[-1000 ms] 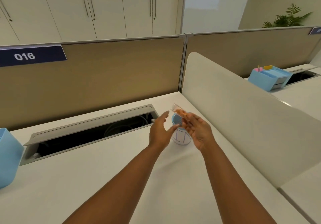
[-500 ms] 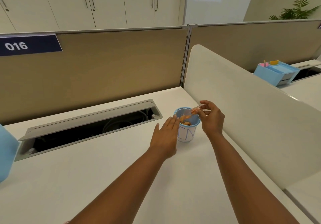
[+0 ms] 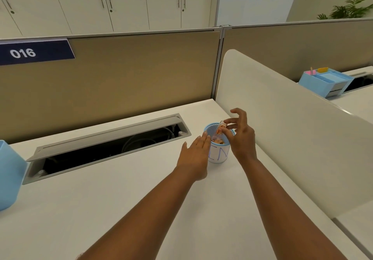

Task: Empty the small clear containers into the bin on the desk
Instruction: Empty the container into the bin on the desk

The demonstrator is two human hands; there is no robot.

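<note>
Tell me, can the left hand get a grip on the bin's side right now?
Probably yes. The left hand is open, flat beside the bin, fingertips near its rim, nothing between them.

Mostly smooth, matt office surfaces in front of me.

I see a matt white desk (image 3: 121,209), a brushed-metal cable hatch (image 3: 109,133), a cloth-like tan partition (image 3: 121,82), a blue plastic mesh bin (image 3: 212,132) wrapped in white paper, and a glossy clear plastic container (image 3: 220,128).

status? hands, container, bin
Right hand pinching clear container, tipped over bin. Left hand open beside the bin. Orange bits inside. Nothing blocking.
</note>
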